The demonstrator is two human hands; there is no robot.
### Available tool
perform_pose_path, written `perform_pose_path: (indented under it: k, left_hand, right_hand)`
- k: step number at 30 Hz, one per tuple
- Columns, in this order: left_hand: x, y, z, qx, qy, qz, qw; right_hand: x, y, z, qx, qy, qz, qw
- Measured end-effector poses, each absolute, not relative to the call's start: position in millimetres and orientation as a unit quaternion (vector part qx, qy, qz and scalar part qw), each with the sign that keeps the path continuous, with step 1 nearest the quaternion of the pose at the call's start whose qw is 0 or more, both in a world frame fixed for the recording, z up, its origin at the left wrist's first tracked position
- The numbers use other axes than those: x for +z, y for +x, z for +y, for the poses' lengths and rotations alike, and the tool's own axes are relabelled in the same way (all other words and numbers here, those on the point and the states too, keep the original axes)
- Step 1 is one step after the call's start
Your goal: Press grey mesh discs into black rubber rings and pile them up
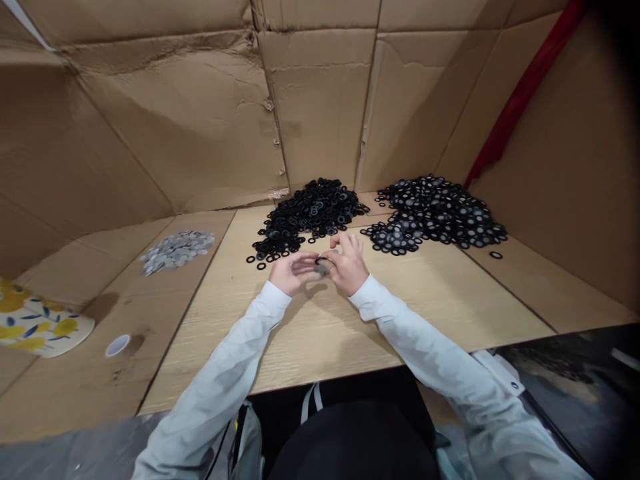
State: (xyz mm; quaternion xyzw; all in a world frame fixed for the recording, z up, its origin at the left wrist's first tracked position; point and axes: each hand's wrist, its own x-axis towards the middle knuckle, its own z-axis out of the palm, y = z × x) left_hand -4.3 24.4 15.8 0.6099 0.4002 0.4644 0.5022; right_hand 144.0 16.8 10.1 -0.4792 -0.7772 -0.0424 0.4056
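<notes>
In front of me, above the table, the fingertips of my two hands come together around a small black ring (321,259). A grey disc (322,269) shows just under the ring, blurred, so I cannot tell if it sits inside it. My left hand (294,272) has its fingers closed at the ring's left side. My right hand (350,265) pinches the ring from the right between thumb and finger, other fingers curled. Behind my hands lies a heap of black rings (313,212). To the right is a heap of black rings with grey discs in them (440,212).
A small pile of loose grey discs (177,251) lies at the left. Nearer stand a white tape roll (118,345) and a lemon-patterned container (45,327). Cardboard walls (320,100) enclose the table (225,333) at back and sides. A red strip (523,100) hangs right.
</notes>
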Motion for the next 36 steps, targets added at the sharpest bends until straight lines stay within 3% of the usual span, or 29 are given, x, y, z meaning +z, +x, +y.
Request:
perform_pose_path:
  k: [9,16,18,25,36]
  left_hand:
    - [16.3,-5.1,27.9,0.473,0.603,0.402,0.501]
    - [14.8,2.5,24.4,0.541,0.480,0.377,0.579]
    - [13.7,5.4,22.7,0.550,0.446,0.369,0.602]
    - [12.4,3.6,22.5,0.512,0.460,0.368,0.625]
    - [13.2,-3.2,26.6,0.515,0.545,0.420,0.511]
  right_hand:
    - [8.1,145.6,20.6,0.036,-0.447,-0.782,0.432]
    - [2.0,145.7,32.3,0.407,-0.378,-0.651,0.518]
    - [0.9,143.1,33.6,0.447,-0.378,-0.604,0.541]
    - [3.5,135.3,28.3,0.342,-0.450,-0.593,0.574]
    - [-4.4,135.5,29.1,0.281,-0.439,-0.668,0.531]
